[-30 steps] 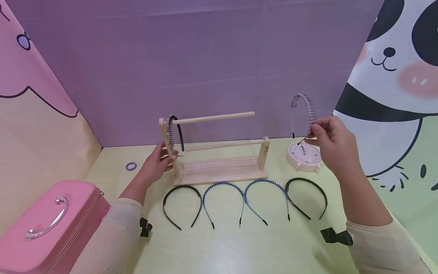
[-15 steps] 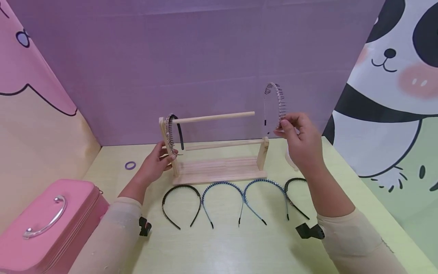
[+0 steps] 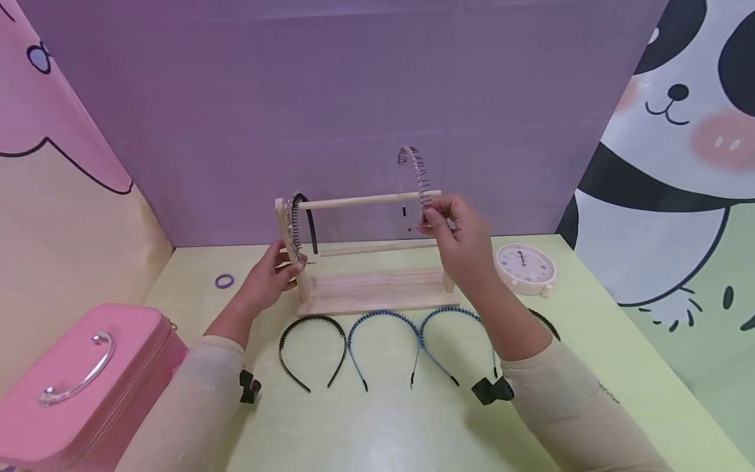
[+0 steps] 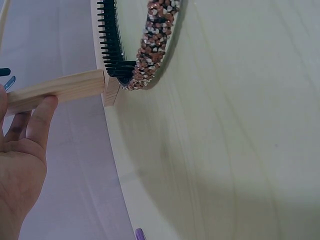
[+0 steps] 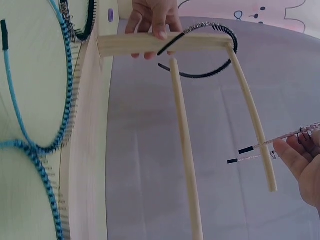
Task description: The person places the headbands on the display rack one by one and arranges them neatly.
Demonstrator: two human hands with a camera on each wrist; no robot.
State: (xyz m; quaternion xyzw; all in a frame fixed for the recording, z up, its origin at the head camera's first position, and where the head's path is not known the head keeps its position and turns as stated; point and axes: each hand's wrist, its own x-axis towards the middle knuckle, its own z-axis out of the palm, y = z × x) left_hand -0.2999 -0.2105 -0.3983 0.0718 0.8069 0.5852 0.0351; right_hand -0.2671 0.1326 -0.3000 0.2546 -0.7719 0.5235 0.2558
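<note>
My right hand pinches a pale pink toothed headband by one leg near its end. The arch stands upright at the free end of the wooden rack's upper rod. In the right wrist view, both dark-tipped legs cross that rod. My left hand grips the rack's left upright between thumb and fingers. A glittery black headband hangs over the rod against this upright, its stone-studded side showing in the left wrist view.
Before the rack lie a black headband, two blue headbands and another black headband, partly hidden by my right arm. A pink clock sits at right. At left are a purple ring and a pink case.
My right hand has carried the pale pink headband leftward from above the clock to the end of the upper rod. The left hand keeps its grip on the upright.
</note>
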